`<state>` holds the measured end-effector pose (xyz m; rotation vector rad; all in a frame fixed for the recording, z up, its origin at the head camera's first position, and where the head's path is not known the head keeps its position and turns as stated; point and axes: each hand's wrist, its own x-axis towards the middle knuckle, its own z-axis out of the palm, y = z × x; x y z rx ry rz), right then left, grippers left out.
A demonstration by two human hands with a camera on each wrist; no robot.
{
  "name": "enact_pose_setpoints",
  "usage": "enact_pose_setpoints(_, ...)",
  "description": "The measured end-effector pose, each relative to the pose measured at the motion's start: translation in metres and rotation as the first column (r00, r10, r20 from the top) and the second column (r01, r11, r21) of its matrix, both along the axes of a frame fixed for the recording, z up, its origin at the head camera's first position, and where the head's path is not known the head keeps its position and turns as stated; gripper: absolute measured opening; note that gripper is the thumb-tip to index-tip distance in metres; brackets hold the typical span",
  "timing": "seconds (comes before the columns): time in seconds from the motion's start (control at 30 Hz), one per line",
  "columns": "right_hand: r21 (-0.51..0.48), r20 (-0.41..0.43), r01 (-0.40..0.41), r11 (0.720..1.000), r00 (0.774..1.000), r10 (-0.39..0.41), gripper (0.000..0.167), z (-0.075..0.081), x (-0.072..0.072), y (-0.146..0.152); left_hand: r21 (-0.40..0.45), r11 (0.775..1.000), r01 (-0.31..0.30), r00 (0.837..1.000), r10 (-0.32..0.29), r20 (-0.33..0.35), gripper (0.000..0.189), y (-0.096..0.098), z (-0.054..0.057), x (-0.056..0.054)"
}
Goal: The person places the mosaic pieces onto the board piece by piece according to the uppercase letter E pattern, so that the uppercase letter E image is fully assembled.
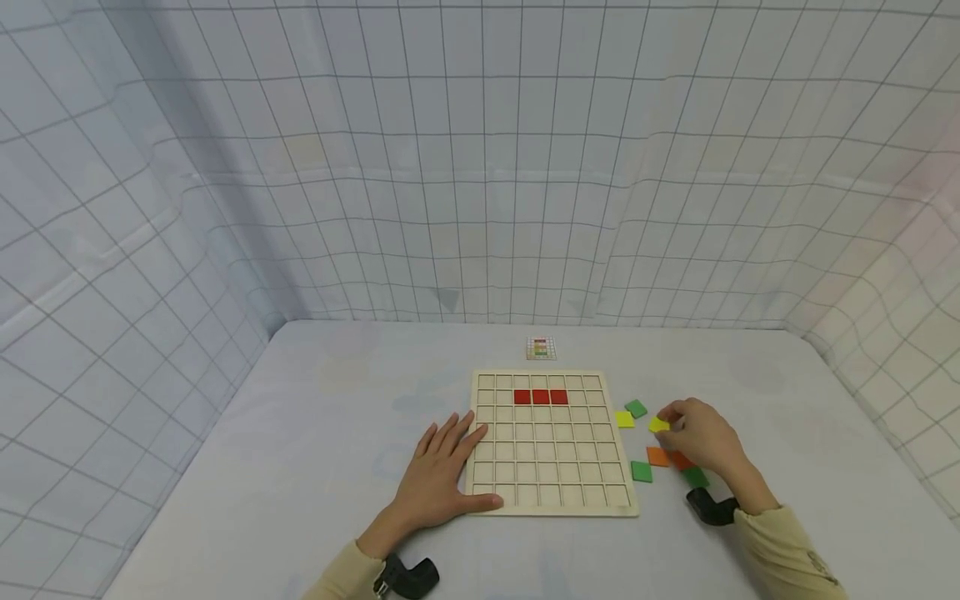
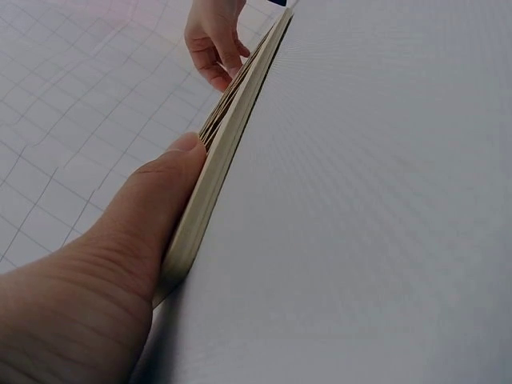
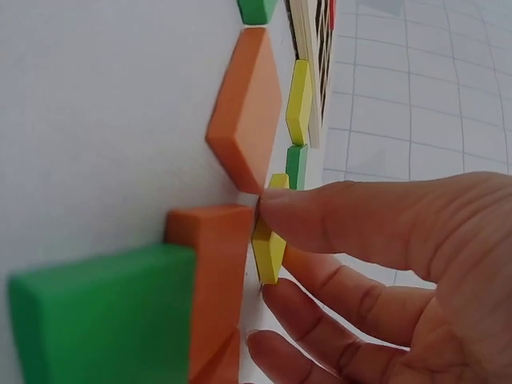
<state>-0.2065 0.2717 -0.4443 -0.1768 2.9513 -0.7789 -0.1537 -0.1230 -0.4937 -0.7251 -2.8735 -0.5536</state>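
Observation:
My left hand (image 1: 442, 483) lies with its fingers spread along the left side of a wooden grid board (image 1: 555, 511), its thumb on the front left corner. In the left wrist view the thumb (image 2: 160, 184) presses on the board's edge. Three red square tiles (image 1: 541, 397) sit side by side in the board's second row from the back. Right of the board, my right hand (image 1: 701, 433) pinches a yellow tile (image 3: 270, 256) between thumb and fingers, low by the table.
Loose tiles lie around the right hand: a yellow one (image 1: 624, 419) at the board's edge, green ones (image 1: 641, 472) and orange ones (image 1: 657, 457). Behind the board is a small pattern card (image 1: 541, 348). A grid-patterned curtain (image 1: 480, 167) surrounds the white table (image 1: 315, 467).

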Motion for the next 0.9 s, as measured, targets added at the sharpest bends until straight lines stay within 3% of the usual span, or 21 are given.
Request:
enact_pose_setpoints(0.23, -0.027, 0.035, 0.007, 1.0, 0.999, -0.006, 0.032, 0.001, -0.002, 0.0, 0.003, 1.0, 0.002, 1.0, -0.002, 0.012, 0.101, 0.0, 0.001, 0.0)
enact_pose_setpoints(0.9, -0.013, -0.143, -0.027, 1.0, 0.989, 0.025, 0.012, 0.002, 0.011, -0.019, 0.0, 1.0, 0.003, 1.0, -0.003, 0.011, 0.101, -0.001, 0.001, 0.0)
